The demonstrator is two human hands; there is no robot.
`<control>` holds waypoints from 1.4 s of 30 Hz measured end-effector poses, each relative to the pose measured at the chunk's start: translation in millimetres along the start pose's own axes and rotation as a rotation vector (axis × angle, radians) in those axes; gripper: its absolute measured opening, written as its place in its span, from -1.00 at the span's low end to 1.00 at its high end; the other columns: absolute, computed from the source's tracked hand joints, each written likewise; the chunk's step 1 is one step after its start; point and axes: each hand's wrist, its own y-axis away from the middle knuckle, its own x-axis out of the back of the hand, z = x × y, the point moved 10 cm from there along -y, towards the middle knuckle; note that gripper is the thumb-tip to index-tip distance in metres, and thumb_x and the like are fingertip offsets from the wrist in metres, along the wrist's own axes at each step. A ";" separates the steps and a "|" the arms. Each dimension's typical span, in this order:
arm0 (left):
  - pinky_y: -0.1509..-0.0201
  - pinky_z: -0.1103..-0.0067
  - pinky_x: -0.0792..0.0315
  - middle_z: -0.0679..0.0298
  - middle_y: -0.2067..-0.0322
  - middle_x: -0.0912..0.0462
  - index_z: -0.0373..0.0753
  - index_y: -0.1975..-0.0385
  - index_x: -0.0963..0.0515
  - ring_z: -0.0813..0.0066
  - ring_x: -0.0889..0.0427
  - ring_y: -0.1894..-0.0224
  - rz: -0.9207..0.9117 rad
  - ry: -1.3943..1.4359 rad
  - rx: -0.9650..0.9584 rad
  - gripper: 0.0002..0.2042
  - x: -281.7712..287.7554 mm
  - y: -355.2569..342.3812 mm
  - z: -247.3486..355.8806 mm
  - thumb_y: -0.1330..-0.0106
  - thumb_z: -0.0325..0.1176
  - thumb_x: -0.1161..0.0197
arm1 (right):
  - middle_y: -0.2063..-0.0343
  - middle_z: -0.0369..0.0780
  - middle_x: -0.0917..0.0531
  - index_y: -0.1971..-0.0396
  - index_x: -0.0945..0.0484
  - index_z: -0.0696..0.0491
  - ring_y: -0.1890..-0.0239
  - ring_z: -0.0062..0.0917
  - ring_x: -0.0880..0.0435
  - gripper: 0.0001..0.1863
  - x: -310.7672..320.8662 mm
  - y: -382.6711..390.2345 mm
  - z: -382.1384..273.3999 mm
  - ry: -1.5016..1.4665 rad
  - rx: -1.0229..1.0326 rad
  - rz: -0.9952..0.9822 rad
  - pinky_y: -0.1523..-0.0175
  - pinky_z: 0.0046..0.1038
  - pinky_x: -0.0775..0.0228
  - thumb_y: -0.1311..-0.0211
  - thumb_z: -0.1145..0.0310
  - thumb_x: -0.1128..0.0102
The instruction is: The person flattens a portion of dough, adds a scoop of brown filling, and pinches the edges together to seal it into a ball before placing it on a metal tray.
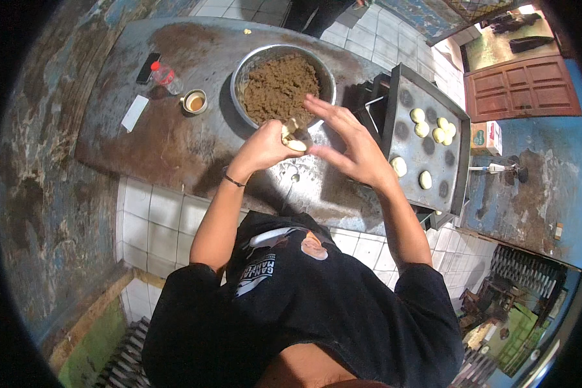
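My left hand (263, 149) is curled around a piece of pale dough (296, 145) with brown filling showing in its open top. Beside it my right hand (350, 143) is open, fingers stretched out and thumb apart, its thumb tip close to the dough. Whether that thumb touches the dough I cannot tell. Just beyond both hands stands a large metal bowl (235, 85), heaped with crumbly brown filling (281, 83). On the right, a dark metal baking tray (436, 160) carries several pale dough balls (421, 129), some grouped together and others apart.
A cup of brown drink (194, 101), a red-capped plastic bottle (165, 76), a dark phone-shaped object (149, 68) and a white slip (134, 114) lie left on the worn table (174, 145). A small box (486, 138) stands right of the tray. Someone's dark-clothed legs (310, 16) show at the far side.
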 end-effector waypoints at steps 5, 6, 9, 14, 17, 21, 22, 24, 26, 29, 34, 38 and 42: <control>0.11 0.42 -0.56 0.16 0.36 -0.77 -0.32 0.17 -0.68 0.49 -0.70 0.30 -0.176 -0.185 0.011 -0.59 -13.7 1.8 14.8 -0.04 -0.23 -0.60 | 0.00 -0.14 -0.67 -0.18 -0.68 0.09 -0.08 -0.27 -0.69 -0.31 -6.0 -8.2 5.3 -0.041 -0.052 -0.014 -0.24 -0.32 -0.50 -0.01 0.18 -0.66; 0.07 0.46 -0.57 0.21 0.28 -0.76 -0.33 0.10 -0.63 0.53 -0.72 0.19 -0.179 -0.067 -0.075 -0.58 -15.1 4.2 28.7 -0.11 -0.28 -0.60 | 0.13 -0.22 -0.67 -0.04 -0.75 0.12 0.08 -0.46 -0.68 -0.49 0.6 -4.0 12.4 -0.044 -0.049 0.042 -0.09 -0.40 -0.53 -0.05 0.33 -0.65; 0.04 0.53 -0.57 0.28 0.18 -0.73 -0.32 0.01 -0.57 0.59 -0.68 0.09 -0.132 0.430 -0.025 -0.59 -13.0 11.8 36.5 -0.22 -0.33 -0.56 | 0.25 -0.23 -0.72 0.07 -0.77 0.12 0.14 -0.49 -0.71 -0.58 5.7 11.7 50.9 -0.334 -0.225 0.193 -0.05 -0.37 -0.56 -0.07 0.29 -0.64; 0.06 0.65 -0.48 0.40 0.21 -0.64 -0.29 0.04 -0.58 0.68 -0.57 0.15 0.058 0.460 -0.105 -0.69 -12.7 12.9 49.6 -0.33 -0.31 -0.47 | 0.13 -0.15 -0.73 -0.14 -0.67 0.13 -0.06 -0.49 -0.69 -0.44 -10.1 25.9 57.3 -0.885 -0.496 0.239 -0.22 -0.37 -0.55 -0.14 0.29 -0.60; 0.07 0.63 -0.47 0.40 0.24 -0.63 -0.30 0.09 -0.58 0.68 -0.57 0.17 0.101 0.497 -0.096 -0.73 -15.6 8.1 29.4 -0.34 -0.30 -0.40 | -0.02 -0.10 -0.61 -0.28 -0.57 0.02 -0.17 -0.33 -0.62 -0.30 20.3 17.5 3.2 -0.233 -0.188 0.236 -0.26 -0.27 -0.53 -0.12 0.20 -0.60; 0.17 0.57 -0.43 0.39 0.28 -0.63 -0.32 0.16 -0.58 0.65 -0.53 0.25 0.089 0.495 0.028 -0.77 -42.9 3.7 26.4 -0.36 -0.29 -0.19 | -0.03 -0.10 -0.55 -0.27 -0.57 -0.03 -0.15 -0.14 -0.57 -0.25 20.5 11.9 -27.4 0.260 0.060 0.086 -0.21 -0.18 -0.54 -0.03 0.11 -0.62; 0.28 0.64 -0.37 0.38 0.28 -0.61 -0.28 0.07 -0.56 0.70 -0.50 0.31 0.112 0.499 0.058 -0.73 -45.5 -1.1 22.5 -0.37 -0.27 -0.09 | 0.05 -0.17 -0.57 -0.13 -0.69 0.02 -0.01 -0.28 -0.64 -0.34 30.4 13.0 -24.7 0.207 0.084 0.139 -0.14 -0.23 -0.56 0.06 0.24 -0.67; 0.32 0.72 -0.32 0.38 0.28 -0.60 -0.24 -0.03 -0.53 0.76 -0.47 0.34 0.021 0.758 0.199 -0.69 -61.5 1.0 17.2 -0.37 -0.27 -0.06 | 0.21 -0.17 -0.65 0.00 -0.76 0.04 0.12 -0.32 -0.70 -0.52 48.0 26.0 -12.7 0.052 0.042 0.236 -0.02 -0.30 -0.58 -0.03 0.26 -0.62; 0.39 0.84 -0.19 0.37 0.25 -0.59 -0.19 -0.18 -0.46 0.85 -0.42 0.35 -0.062 0.866 0.212 -0.63 -77.7 0.5 34.5 -0.46 -0.19 -0.09 | 0.27 -0.15 -0.69 0.06 -0.80 0.04 0.17 -0.33 -0.71 -0.63 68.5 44.8 -0.8 -0.024 -0.041 0.304 0.02 -0.33 -0.58 -0.12 0.29 -0.58; 0.30 0.79 -0.34 0.36 0.20 -0.61 -0.22 -0.15 -0.46 0.79 -0.50 0.25 0.083 0.561 0.020 -0.64 -93.3 -1.8 61.3 -0.53 -0.13 -0.17 | 0.31 -0.15 -0.74 0.11 -0.84 0.04 0.25 -0.47 -0.72 -0.74 89.4 82.2 25.4 -0.183 -0.192 0.450 0.10 -0.41 -0.58 -0.19 0.37 -0.53; 0.10 0.67 -0.51 0.32 0.15 -0.63 -0.34 -0.01 -0.51 0.67 -0.60 0.14 0.173 0.466 -0.076 -0.71 -142.6 -18.2 85.1 -0.49 -0.26 -0.29 | 0.21 -0.15 -0.73 -0.14 -0.72 0.02 0.19 -0.35 -0.73 -0.51 117.0 130.0 44.1 -0.293 -0.172 0.491 0.03 -0.38 -0.61 -0.19 0.26 -0.54; 0.29 0.72 -0.49 0.34 0.20 -0.64 -0.31 -0.04 -0.51 0.71 -0.60 0.23 0.158 0.559 -0.022 -0.74 -189.4 -34.9 89.5 -0.49 -0.31 -0.23 | -0.02 -0.14 -0.62 -0.28 -0.61 -0.02 -0.03 -0.34 -0.67 -0.25 141.3 164.6 5.4 0.186 0.147 0.409 -0.05 -0.37 -0.58 -0.06 0.08 -0.61; 0.37 0.75 -0.47 0.31 0.29 -0.63 -0.27 -0.19 -0.40 0.71 -0.57 0.33 0.083 0.733 0.073 -0.63 -229.2 -49.8 100.8 -0.50 -0.30 -0.27 | 0.35 -0.23 -0.73 -0.01 -0.79 0.05 0.31 -0.46 -0.74 -0.63 169.8 210.0 68.0 -0.131 0.038 0.620 0.09 -0.43 -0.63 -0.20 0.33 -0.55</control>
